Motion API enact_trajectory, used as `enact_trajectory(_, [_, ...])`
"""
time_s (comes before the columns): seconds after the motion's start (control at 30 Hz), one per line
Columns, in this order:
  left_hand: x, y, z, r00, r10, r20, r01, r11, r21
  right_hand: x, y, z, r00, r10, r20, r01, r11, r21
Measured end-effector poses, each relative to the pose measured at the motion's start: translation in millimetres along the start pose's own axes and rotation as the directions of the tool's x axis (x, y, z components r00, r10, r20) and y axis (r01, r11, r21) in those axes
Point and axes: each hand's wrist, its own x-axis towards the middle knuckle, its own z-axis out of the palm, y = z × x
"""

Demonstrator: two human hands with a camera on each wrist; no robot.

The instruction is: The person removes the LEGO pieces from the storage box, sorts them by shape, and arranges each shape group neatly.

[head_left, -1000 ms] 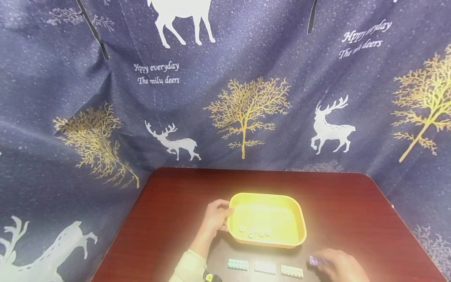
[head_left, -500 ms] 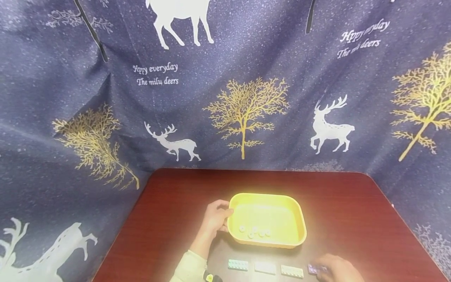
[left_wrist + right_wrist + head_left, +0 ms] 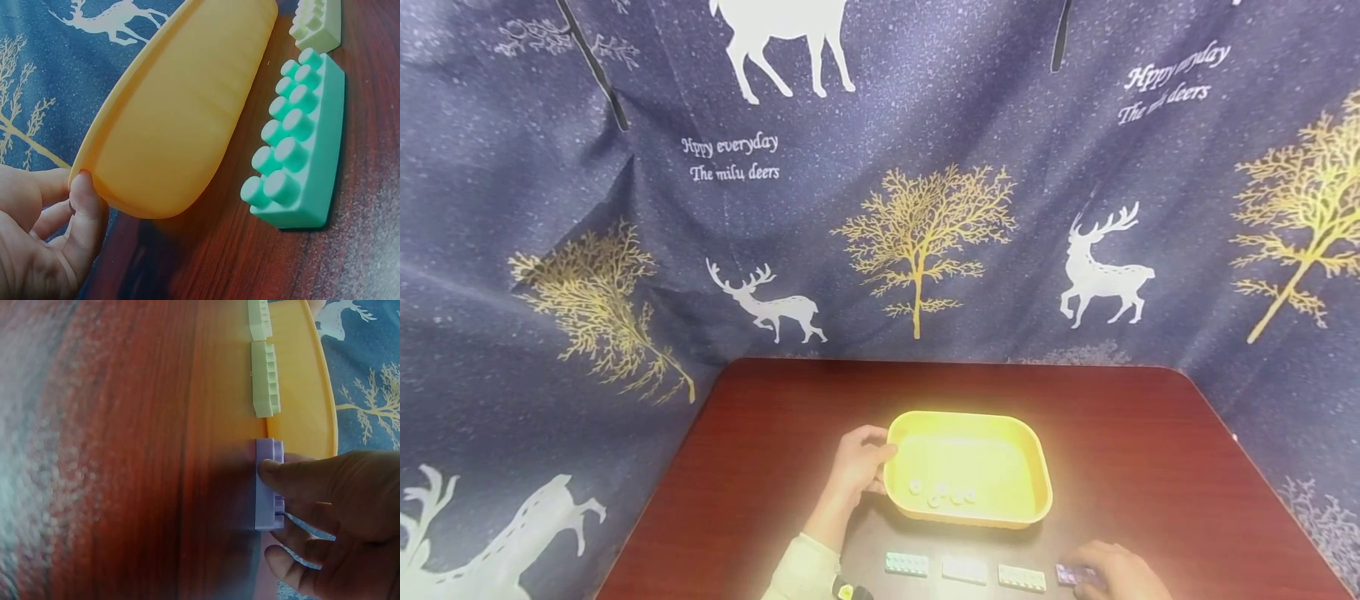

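Note:
A yellow plastic basin (image 3: 962,522) stands on the table. My left hand (image 3: 856,462) pinches its left rim between thumb and fingers; the left wrist view shows the thumb (image 3: 89,197) over the edge. In the right wrist view, a purple building block (image 3: 265,487) has its studs facing the basin side. My right hand (image 3: 1116,571) grips this block by its long sides, at the right end of a row of blocks. To its left lie a pale green block (image 3: 1022,577), a whitish block (image 3: 964,570) and a teal block (image 3: 907,564).
Several small white rings (image 3: 935,502) lie inside the basin near its front wall. The dark red wooden table (image 3: 775,433) reaches back to a blue curtain (image 3: 880,125) printed with deer and trees, which also hangs at both sides.
My right hand has moved slightly left and toward the front edge with the purple block, bringing it level with the row. The left hand and the basin have stayed put.

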Motion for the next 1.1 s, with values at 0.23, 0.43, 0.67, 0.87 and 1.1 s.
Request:
enact_trajectory(0.23, [0.7,-1.1,-0.8,1.000,-0.010,-0.004,0.010,1.000,-0.004,2.0,-5.0,0.1,0.999,0.003,-0.044,-0.004,1.000,-0.025])
enact_trajectory(0.43, [1.9,-2.1,-1.1,1.000,-0.005,-0.006,0.005,1.000,-0.001,6.3,-16.6,-7.5,0.991,0.001,-0.132,-0.009,0.998,-0.058])
enact_trajectory(0.67, [3.9,-3.7,-0.7,1.000,-0.003,-0.002,0.003,1.000,0.000,21.0,-37.6,-19.4,0.975,0.074,-0.208,-0.087,0.995,-0.054])
enact_trajectory(0.87, [6.3,-5.4,-1.7,1.000,-0.005,0.012,0.005,1.000,-0.021,35.0,-49.0,-25.1,0.968,0.079,-0.237,-0.083,0.997,-0.008])
enact_trajectory(1.1, [8.3,-6.6,-2.0,1.000,-0.002,0.015,0.002,1.000,-0.023,52.7,-54.7,-27.9,0.948,0.040,-0.316,-0.054,0.998,-0.036])
